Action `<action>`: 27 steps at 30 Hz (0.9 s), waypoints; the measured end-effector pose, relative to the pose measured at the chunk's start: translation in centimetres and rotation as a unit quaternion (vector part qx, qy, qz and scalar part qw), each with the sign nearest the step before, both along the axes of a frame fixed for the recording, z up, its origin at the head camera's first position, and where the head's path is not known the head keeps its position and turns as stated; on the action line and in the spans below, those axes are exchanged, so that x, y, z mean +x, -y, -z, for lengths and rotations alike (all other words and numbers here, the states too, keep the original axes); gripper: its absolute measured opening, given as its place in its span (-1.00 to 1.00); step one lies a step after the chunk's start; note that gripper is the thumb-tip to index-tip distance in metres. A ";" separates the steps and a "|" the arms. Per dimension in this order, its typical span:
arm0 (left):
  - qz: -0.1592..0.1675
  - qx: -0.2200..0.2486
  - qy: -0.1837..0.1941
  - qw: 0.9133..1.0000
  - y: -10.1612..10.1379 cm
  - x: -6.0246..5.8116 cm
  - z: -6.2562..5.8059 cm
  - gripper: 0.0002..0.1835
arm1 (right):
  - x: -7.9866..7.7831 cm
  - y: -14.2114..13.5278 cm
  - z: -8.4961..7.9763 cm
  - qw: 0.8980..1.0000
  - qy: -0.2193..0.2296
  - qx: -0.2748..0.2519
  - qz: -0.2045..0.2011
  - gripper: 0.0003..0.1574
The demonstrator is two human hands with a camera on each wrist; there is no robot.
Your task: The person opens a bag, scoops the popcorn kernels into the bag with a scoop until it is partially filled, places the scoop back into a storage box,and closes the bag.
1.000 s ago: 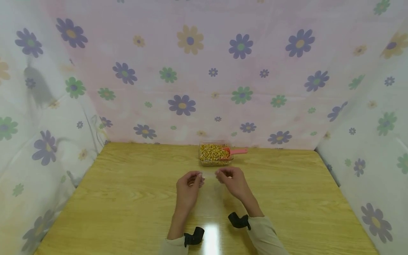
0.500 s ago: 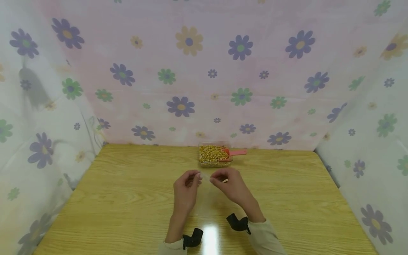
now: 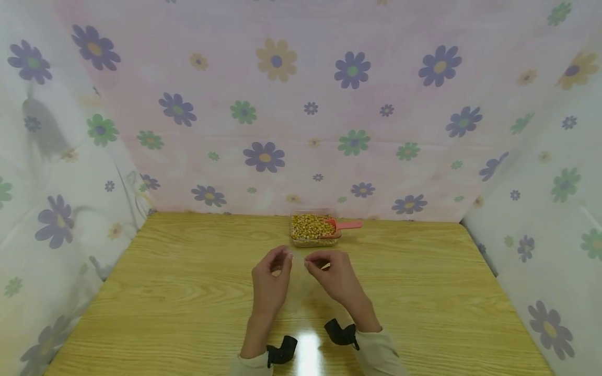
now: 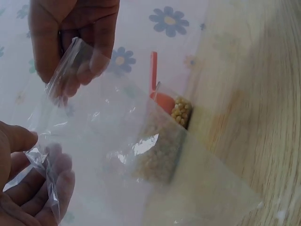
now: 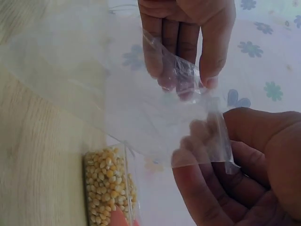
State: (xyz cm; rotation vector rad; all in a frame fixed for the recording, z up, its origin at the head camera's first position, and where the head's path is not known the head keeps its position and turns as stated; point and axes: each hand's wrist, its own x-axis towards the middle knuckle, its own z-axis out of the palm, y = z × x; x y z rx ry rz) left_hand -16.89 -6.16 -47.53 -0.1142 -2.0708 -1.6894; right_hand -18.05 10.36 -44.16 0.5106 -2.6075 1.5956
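A clear plastic bag (image 4: 113, 136) hangs between both hands, its upper edge stretched from one to the other. My left hand (image 3: 271, 282) pinches one side of that edge between thumb and fingers. The opposite side is pinched by my right hand (image 3: 338, 277). Seen from the right wrist, the film of the bag (image 5: 141, 94) lies over several fingertips and looks thin and creased. Behind the hands stands a glass container (image 3: 316, 242) of corn kernels (image 3: 308, 225), with a pink scoop (image 3: 348, 225) stuck in it, handle pointing right.
The wood-grain table (image 3: 188, 292) carries the container close to its back edge. A flower-printed cloth (image 3: 301, 94) walls off the back and both sides. Black wrist mounts (image 3: 282, 351) sit at the sleeve cuffs.
Both hands have shifted slightly left in the head view. The gap between them has narrowed since a second ago, and the bag is still held. The container and scoop rest in place.
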 end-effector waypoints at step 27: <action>-0.009 0.063 -0.039 0.997 -1.9 1.0 -1.3 -0.79 | 2.0 3.7 1.7 0.977 -0.155 -0.105 0.105 -0.84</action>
